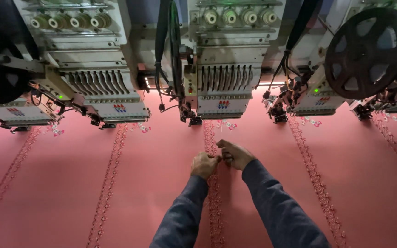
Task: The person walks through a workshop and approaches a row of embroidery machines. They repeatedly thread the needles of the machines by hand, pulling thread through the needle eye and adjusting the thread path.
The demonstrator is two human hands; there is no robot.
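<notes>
Two arms in dark blue sleeves reach out over the big pink cloth (152, 183). The left hand (204, 164) and the right hand (235, 155) are close together, fingertips meeting on the middle beaded stitched stripe (214, 202) near the cloth's far edge. Whether they pinch anything, I cannot tell (it is too small). The stripe is a thin, bumpy line of darker pink running away from us. Just past the hands stands the grey sewing machine head (224, 78).
</notes>
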